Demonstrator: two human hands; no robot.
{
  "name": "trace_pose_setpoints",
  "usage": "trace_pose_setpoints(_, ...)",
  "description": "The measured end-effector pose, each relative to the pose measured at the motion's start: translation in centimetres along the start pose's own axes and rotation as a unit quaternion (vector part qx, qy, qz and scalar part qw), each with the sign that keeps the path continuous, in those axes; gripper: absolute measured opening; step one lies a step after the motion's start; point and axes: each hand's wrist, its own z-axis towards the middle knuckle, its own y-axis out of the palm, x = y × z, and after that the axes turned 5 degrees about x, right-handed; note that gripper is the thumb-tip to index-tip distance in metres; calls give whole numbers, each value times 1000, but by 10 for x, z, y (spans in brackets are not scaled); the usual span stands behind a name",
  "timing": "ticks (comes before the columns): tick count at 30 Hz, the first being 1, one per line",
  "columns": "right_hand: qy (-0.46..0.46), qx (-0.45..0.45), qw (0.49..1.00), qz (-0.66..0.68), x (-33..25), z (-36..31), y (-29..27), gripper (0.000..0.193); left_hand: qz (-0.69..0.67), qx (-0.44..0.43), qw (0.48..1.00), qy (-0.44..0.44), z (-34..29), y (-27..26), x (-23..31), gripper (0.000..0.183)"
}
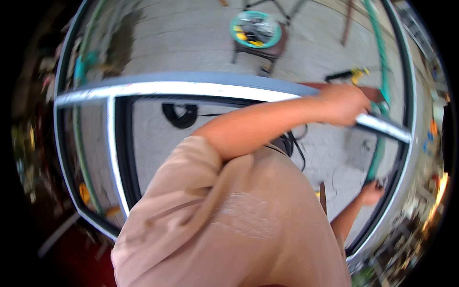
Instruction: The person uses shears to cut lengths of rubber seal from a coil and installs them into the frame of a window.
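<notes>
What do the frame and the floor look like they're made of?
Frame: probably metal, likely aluminium; grey painted faces with a bright, shiny strip along the bar. Both hands, left hand and right hand, grip it. Floor: looks like concrete, pale grey and matt, with stains and joint lines.

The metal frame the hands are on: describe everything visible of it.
The metal frame is large, grey and silvery, and looks like painted metal. It has a long top bar, an inner upright at the left and curved-looking outer edges, all bent by the lens. It stands over a concrete floor. One hand grips the top bar at the right; the other hand touches the lower right edge.
</notes>
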Motion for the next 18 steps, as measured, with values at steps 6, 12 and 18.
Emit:
trace_pose_setpoints(6,42,-18,999,26,-45,-4,-14,36,16,0,1000,-24,-3,-17,8,27)
trace_pose_setpoints(12,59,7,997,52,-44,-13,-30,35,-57,-28,990,-124,-4,-14,15,25)
trace_pose_setpoints(18,66,-9,996,53,-45,-15,-33,36,-86,-18,985,-145,-6,-16,17,22)
